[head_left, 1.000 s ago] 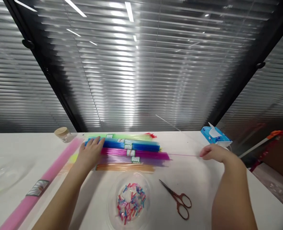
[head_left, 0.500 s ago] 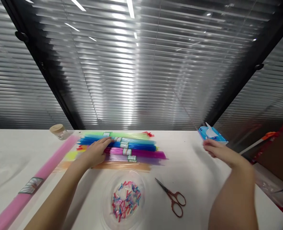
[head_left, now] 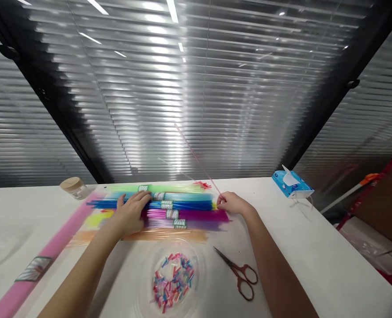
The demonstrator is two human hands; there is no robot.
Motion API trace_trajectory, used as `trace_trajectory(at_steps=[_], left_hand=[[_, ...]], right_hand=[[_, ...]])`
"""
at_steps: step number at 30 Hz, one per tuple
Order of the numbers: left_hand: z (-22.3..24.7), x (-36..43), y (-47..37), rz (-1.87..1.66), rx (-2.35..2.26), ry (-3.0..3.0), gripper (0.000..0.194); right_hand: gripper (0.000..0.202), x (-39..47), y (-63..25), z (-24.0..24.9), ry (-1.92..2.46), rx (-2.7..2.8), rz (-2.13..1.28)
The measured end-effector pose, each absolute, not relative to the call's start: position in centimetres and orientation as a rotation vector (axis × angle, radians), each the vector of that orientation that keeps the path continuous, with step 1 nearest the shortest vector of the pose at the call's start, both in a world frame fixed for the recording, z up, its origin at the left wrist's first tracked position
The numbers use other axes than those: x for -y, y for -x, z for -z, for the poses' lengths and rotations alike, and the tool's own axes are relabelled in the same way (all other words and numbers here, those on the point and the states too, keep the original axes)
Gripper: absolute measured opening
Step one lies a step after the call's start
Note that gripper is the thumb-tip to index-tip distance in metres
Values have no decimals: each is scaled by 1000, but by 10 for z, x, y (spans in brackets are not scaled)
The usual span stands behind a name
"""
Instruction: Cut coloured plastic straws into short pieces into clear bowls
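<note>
My left hand point(head_left: 131, 212) lies over the left part of several bundles of thin coloured plastic straws, its fingers stretched out and thumb apart. Under and beside it are a blue bundle point(head_left: 192, 205), a magenta bundle point(head_left: 199, 215), a purple bundle point(head_left: 199, 224) and a green bundle point(head_left: 172, 187), banded with paper labels. My right hand point(head_left: 232, 203) is closed in a pinch on a long, thin pale pink straw point(head_left: 196, 157), which slants up and to the left. Its fingertips are by the right end of the blue bundle.
In front stands a clear round bowl point(head_left: 197, 282) of short cut straw pieces. Scissors point(head_left: 238, 271) lie right of it. A large pink roll point(head_left: 63, 236), a lidded jar point(head_left: 74, 187) and a blue tissue pack point(head_left: 291, 183) are around. Blinds point(head_left: 232, 110) rise behind the table.
My right hand has moved left from beside the tissue pack to the right end of the bundles, with the pink straw in it. My left hand stays on the bundles; its thumb now shows apart.
</note>
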State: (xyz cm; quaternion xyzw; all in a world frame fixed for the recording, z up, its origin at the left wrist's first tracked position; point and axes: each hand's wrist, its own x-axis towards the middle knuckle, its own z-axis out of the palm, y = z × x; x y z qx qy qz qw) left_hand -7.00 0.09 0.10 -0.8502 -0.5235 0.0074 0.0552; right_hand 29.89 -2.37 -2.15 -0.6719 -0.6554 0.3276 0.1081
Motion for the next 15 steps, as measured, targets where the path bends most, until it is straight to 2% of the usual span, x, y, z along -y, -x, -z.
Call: trace_trajectory(at_steps=[5,11,15], left_hand=[[0,-1,71,30,1615,2590,83],[-2,-1,71,84,1572,2639,75],[-3,0,70,96,1548,2661,83]], right_hand=[[14,25,-311,17,2027,1918,-918],[10,32,-336,12,2114,1866,-848],[10,42,-369,9,2219,1769,-718]])
